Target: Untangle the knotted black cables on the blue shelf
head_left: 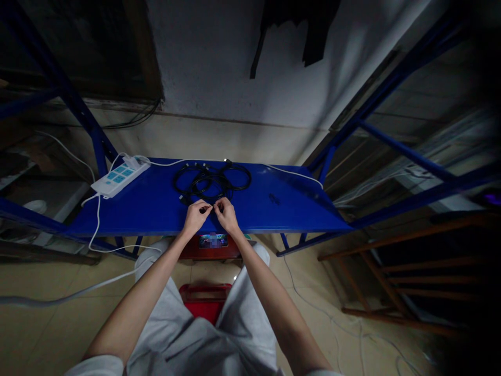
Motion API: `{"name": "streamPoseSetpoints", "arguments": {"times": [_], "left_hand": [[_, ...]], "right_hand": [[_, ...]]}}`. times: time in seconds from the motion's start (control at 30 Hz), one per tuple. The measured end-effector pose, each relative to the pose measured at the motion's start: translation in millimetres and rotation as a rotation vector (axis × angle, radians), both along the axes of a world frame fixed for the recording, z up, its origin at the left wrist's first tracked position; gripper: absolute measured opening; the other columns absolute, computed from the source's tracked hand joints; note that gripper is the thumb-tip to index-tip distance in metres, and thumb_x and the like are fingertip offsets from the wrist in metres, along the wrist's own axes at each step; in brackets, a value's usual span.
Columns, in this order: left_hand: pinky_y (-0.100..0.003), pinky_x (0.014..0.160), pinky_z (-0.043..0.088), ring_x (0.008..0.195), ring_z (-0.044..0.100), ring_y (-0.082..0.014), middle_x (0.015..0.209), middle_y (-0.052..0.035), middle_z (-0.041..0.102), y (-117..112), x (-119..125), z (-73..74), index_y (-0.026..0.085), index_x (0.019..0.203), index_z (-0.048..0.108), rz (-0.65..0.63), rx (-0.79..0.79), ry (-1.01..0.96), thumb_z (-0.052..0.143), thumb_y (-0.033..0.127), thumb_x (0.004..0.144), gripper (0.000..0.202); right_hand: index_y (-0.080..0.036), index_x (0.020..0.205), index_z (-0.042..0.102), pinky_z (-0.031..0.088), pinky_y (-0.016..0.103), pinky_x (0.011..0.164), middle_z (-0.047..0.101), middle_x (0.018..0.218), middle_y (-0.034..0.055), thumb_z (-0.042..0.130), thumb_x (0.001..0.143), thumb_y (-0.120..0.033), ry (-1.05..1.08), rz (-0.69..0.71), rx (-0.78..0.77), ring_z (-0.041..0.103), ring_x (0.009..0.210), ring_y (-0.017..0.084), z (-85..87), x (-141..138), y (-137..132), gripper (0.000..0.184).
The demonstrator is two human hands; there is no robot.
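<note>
Markings on the white power strip [119,178] are too small to read from the head view, and the phone [213,241] screen is blurred. Count: one strip, one phone, and one bundle of black cables [211,180] in loose coils, strands uncountable, lying on the blue metal shelf [297,219]. Left hand [197,218] and right hand [227,215] are both narrow, fingertips pinched just before the coils; what they hold cannot be told. One white cord [97,219] leaves the strip downward. Tiled floor [39,277] below, plaster wall [235,62] behind.
</note>
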State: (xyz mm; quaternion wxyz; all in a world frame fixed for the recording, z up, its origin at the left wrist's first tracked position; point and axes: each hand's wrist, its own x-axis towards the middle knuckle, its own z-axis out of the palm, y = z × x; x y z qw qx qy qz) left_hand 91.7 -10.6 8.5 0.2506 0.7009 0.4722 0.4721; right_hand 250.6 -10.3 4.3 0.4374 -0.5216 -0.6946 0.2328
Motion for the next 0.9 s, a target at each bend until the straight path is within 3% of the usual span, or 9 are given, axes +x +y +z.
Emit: {"name": "streamPoseSetpoints", "arguments": {"times": [0.33, 0.57, 0.9], "left_hand": [[-0.030, 0.075, 0.047, 0.080, 0.061, -0.0173, 0.084, -0.0025, 0.065, 5.8, -4.1, -1.6, 0.019, 0.074, 0.063, -0.089, -0.050, -0.001, 0.063, 0.017, 0.084, 0.010], [-0.035, 0.085, 0.045, 0.092, 0.061, -0.0222, 0.087, -0.0042, 0.067, 13.6, -3.3, -7.7, 0.021, 0.077, 0.064, 0.015, -0.042, 0.149, 0.062, 0.017, 0.086, 0.010], [-0.034, 0.082, 0.046, 0.091, 0.061, -0.0217, 0.088, -0.0039, 0.069, 14.8, -2.7, -9.1, 0.020, 0.080, 0.069, 0.057, -0.013, 0.140, 0.064, 0.014, 0.084, 0.009]], "right_hand": [[-0.022, 0.085, 0.052, 0.042, 0.032, 0.078, 0.056, 0.089, 0.0066, 0.047, 0.088, -0.021, -0.090, -0.049, 0.047, 0.052, 0.085, 0.021, -11.2, -3.9, 5.9, 0.006], [-0.021, 0.087, 0.057, 0.040, 0.027, 0.067, 0.056, 0.078, 0.0004, 0.051, 0.091, -0.039, 0.135, 0.078, -0.077, 0.050, 0.070, 0.016, -7.1, 4.7, 6.2, 0.019], [-0.021, 0.084, 0.060, 0.040, 0.027, 0.070, 0.058, 0.081, 0.0011, 0.054, 0.089, -0.035, 0.123, 0.145, -0.001, 0.050, 0.074, 0.016, -6.3, 0.1, 3.6, 0.016]]}}
